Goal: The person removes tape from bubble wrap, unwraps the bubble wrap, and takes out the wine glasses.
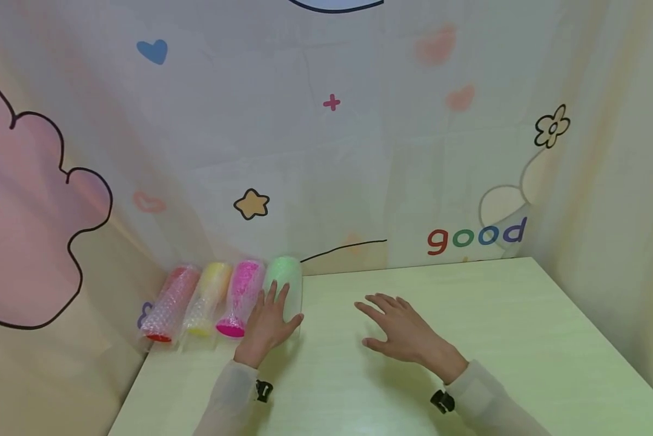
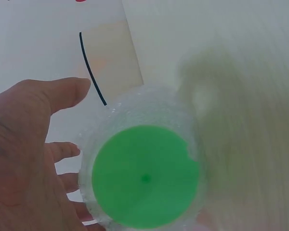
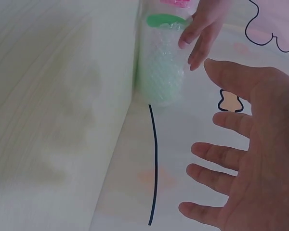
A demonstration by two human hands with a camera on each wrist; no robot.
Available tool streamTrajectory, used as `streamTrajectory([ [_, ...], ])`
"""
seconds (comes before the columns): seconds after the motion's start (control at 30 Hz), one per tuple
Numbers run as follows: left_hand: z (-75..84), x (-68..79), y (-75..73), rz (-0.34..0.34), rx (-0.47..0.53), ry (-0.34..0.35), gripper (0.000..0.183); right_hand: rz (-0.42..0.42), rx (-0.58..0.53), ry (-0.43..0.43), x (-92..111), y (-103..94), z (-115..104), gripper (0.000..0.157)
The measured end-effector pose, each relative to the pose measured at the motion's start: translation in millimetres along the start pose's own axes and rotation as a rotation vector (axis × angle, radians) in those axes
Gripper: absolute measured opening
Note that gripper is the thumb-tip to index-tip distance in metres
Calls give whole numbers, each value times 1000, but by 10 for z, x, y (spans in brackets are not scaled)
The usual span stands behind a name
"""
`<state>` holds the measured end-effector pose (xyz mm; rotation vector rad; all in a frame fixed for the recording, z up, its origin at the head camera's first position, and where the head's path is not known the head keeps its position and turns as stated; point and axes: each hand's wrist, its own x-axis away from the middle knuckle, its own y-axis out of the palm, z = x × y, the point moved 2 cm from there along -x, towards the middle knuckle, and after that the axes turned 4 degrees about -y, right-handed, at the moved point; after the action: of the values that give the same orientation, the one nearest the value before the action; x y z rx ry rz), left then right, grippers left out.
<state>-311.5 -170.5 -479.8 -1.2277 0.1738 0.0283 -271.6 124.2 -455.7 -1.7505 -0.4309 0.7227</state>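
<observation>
My left hand is over the near part of a bubble-wrapped green item, its fingers spread and thumb held out to the side. In the left wrist view the item's flat round green base faces the camera, with the fingers along its left side; the thumb stands apart from the wrap. My right hand hovers above the table to the right, fingers spread and nothing in it. Seen from the right wrist, the green item lies at the table's back edge, close to the left hand's fingertips.
Left of the green item, three more bubble-wrapped items lie in a row: pink, yellow and red. A pale table extends to the right. A printed curtain hangs behind it and at both sides.
</observation>
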Motion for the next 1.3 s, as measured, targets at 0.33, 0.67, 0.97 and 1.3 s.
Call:
streamTrajectory([
  [0.33,-76,-31,98,31,-19,-30,74,2,-3,-11,-16,4,-26,70],
  [0.67,-60,-5,110,4,39,-16,73,40,4,4,-31,22,-18,68],
  [0.97,3,86,133,22,98,45,71,81,-5,52,-77,38,-52,63],
  [1.3,43,153,126,2,110,25,77,64,-26,71,-104,116,-57,61],
])
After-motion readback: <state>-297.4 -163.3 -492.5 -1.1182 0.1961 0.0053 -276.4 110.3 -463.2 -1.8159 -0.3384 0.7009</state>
